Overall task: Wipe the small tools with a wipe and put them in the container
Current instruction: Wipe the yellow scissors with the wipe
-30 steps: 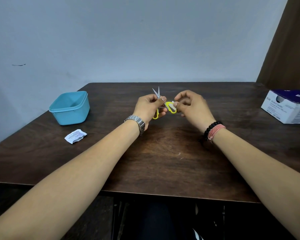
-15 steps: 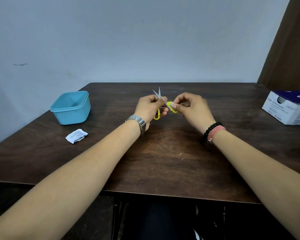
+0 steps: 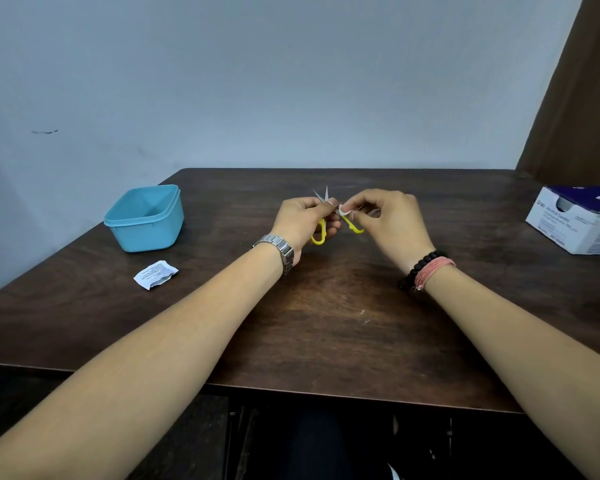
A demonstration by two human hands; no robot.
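Small scissors (image 3: 321, 233) with yellow handles and thin steel blades are held above the middle of the dark table. My left hand (image 3: 300, 220) grips them near the pivot, blades slightly apart and pointing up and away. My right hand (image 3: 390, 221) pinches a small white wipe (image 3: 344, 210) against the upper part of the right yellow handle, close to the pivot. The light blue container (image 3: 144, 220) stands open at the table's left side, with nothing visible inside it.
A torn white wipe packet (image 3: 155, 274) lies on the wooden table (image 3: 326, 323) in front of the container. A white and blue box of swabs (image 3: 577, 220) sits at the right edge. A wall stands behind the table.
My right hand with the wipe has slid up the yellow handle toward the pivot. The scissors have tilted slightly in my left hand, and the right handle loop now shows below the fingers.
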